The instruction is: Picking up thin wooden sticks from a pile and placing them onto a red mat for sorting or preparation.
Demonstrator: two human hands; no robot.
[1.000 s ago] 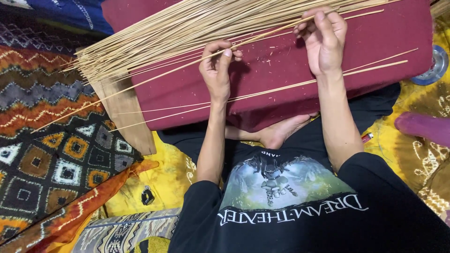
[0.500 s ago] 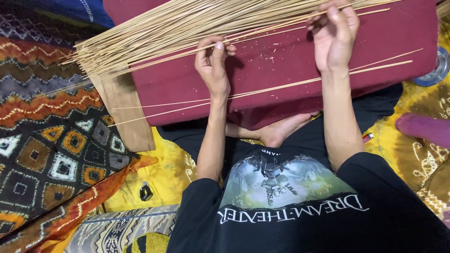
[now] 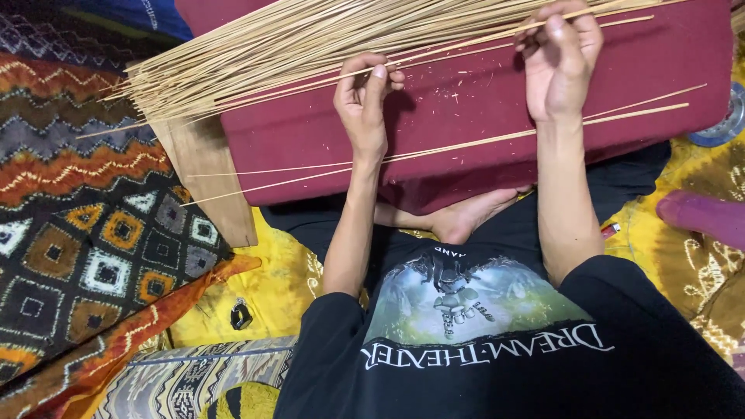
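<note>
Overhead, both hands pinched one thin bamboo stick: left hand near its middle, right hand farther right, above the maroon cushion.

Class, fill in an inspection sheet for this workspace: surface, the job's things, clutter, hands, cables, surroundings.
Surface: maroon cushion resting on a wooden board across the lap.
Job's things: bundle of thin pale sticks fanned over the cushion; two loose sticks lying lower down.
Clutter: small dark object on yellow cloth; small chips on the cushion.
Hands: left hand pinches one stick; right hand grips sticks at the bundle.
Cables: nothing seen.
Surroundings: patterned textiles at one side; the person's bare foot under the cushion.
</note>
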